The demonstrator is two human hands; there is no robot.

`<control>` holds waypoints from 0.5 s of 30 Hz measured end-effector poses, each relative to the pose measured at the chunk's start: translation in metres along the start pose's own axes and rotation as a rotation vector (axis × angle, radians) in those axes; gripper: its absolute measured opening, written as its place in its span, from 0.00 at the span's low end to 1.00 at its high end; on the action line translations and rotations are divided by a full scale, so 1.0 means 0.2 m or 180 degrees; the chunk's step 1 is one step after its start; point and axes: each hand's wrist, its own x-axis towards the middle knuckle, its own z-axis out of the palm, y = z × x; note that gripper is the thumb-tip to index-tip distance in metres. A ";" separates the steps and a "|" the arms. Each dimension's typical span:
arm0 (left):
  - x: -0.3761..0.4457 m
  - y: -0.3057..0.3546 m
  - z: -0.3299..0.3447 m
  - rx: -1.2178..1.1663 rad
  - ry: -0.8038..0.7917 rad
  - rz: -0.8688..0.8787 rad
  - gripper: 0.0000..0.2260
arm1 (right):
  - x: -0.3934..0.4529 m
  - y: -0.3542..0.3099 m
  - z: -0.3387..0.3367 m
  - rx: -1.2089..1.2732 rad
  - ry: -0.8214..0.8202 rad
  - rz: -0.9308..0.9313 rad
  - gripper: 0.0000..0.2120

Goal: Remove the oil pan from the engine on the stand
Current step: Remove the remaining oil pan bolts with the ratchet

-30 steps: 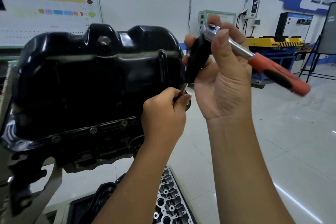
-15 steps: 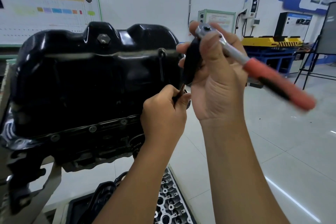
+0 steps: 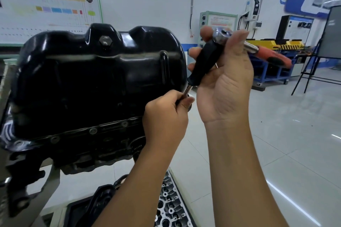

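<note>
A glossy black oil pan (image 3: pixel 96 79) sits upturned on the engine (image 3: pixel 88 151), with a drain plug (image 3: pixel 104 40) near its top and a row of flange bolts (image 3: pixel 93 131) along its lower edge. My right hand (image 3: pixel 225 79) grips the chrome head of a ratchet (image 3: pixel 221 36) with an orange handle (image 3: pixel 271 56), together with a black extension (image 3: pixel 204 64) running down and left. My left hand (image 3: pixel 166 116) pinches the extension's thin metal end at the pan's right edge; what the tip meets is hidden behind my fingers.
A cylinder head (image 3: pixel 171 206) and a black cover (image 3: pixel 92 206) lie on a surface below the engine. The metal stand bracket (image 3: pixel 31 188) is at the lower left. A blue workbench with yellow trays (image 3: pixel 273 64) and a dark easel (image 3: pixel 324 57) stand far right across the tiled floor.
The orange ratchet handle has swung upward and away, from pointing down-right to nearly level. My right hand has shifted slightly with it. My left hand stays at the extension's tip.
</note>
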 end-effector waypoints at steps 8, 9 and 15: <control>-0.06 0.10 0.02 -0.0283 -0.0056 -0.0298 0.14 | -0.01 -0.01 0.00 -0.0054 -0.0080 -0.0154 0.15; -0.09 0.12 0.04 -0.0440 -0.0191 -0.0454 0.16 | 0.00 -0.01 0.00 -0.0001 -0.0006 -0.0211 0.16; -0.22 0.06 0.01 -0.0698 0.0316 -0.1364 0.06 | 0.04 0.00 -0.02 0.0052 0.0035 -0.0057 0.15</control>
